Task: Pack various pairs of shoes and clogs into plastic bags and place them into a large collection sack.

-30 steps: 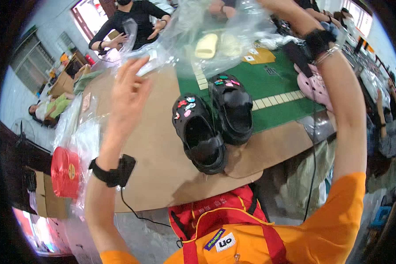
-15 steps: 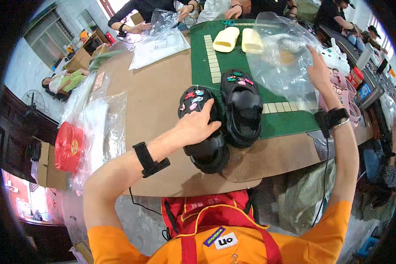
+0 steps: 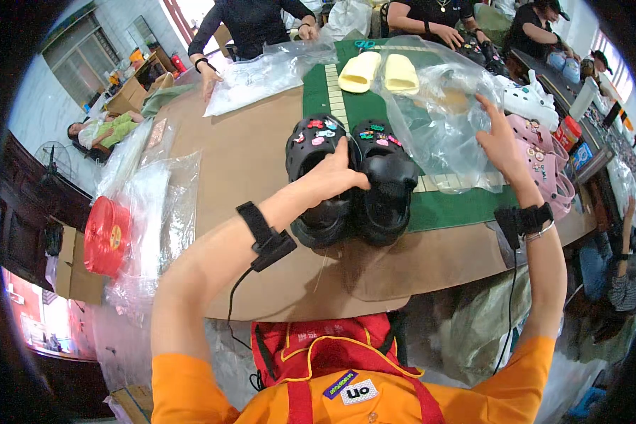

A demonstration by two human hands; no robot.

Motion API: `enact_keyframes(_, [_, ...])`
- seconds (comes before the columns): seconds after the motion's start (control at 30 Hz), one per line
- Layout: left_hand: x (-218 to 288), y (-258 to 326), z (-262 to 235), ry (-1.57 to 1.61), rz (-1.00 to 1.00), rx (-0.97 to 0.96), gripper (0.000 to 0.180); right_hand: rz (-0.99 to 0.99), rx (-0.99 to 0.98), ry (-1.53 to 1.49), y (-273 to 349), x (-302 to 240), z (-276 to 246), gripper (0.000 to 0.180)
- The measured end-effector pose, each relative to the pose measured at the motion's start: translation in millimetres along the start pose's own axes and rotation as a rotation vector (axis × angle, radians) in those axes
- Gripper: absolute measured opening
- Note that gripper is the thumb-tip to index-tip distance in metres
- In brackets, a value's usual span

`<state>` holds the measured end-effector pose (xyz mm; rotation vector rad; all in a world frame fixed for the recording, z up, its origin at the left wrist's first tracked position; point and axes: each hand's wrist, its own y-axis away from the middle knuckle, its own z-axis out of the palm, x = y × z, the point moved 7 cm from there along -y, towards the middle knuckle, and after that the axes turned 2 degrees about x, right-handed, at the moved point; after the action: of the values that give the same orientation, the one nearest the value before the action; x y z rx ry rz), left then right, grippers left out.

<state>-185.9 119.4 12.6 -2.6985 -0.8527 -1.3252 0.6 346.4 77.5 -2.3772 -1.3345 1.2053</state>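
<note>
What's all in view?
black clogs: 2, black, table centre
slippers: 2, yellow, mat's rear
pink clogs: 2, pink, table right
white footwear: count unclear, white, far right
clear bag: 1, transparent, on mat
plastic bags: several, clear, table left
roll: 1, red, far left
mat: 1, green, table
table: 1, brown, centre
boxes: several, brown, left
people: several, mixed clothing, background
wrist straps: 2, black, own wrists
left hand: 1, bare, over black clog
right hand: 1, bare, by clear bag

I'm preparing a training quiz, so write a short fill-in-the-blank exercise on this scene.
1. The left hand is at the ____ clogs.
2. The clear bag by the right hand has a ____ mat beneath it.
3. The slippers are pale ____.
4. The person's sleeves are ____.

Missing words: black; green; yellow; orange.
</note>
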Motion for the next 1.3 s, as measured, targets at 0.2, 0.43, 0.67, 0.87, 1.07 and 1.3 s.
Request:
enact_keyframes(0.2, [20.3,-5.9,9.0,-0.473,0.044,0.056,0.090,-0.065,-0.040,0.027,9.2,-3.0,9.9,0.065])
enact_keyframes(0.43, [-12.7,-15.7,-11.4,-0.377,0.173,0.336,0.036,0.026,0.000,-0.048,18.3,-24.6,-11.2,0.069])
enact_keyframes(0.67, [-40.7,63.6,-47.9,0.054,0.283,0.320,0.030,0.095,-0.016,-0.105,28.7,-32.3,-33.4,0.069])
enact_keyframes(0.87, [-38.4,137.8,-63.4,0.316,0.386,0.140,0.040,-0.052,-0.015,-0.100,24.0,-56.4,-18.9,0.069])
enact_keyframes(1.07, [-20.7,178.3,-66.2,0.215,0.674,0.049,0.045,-0.152,-0.223,-0.066,24.7,-75.6,10.5,0.064])
enact_keyframes(1.3, [43.5,173.9,-32.5,0.440,0.645,-0.170,0.038,-0.157,-0.407,-0.424,66.3,-117.1,1.3,0.077])
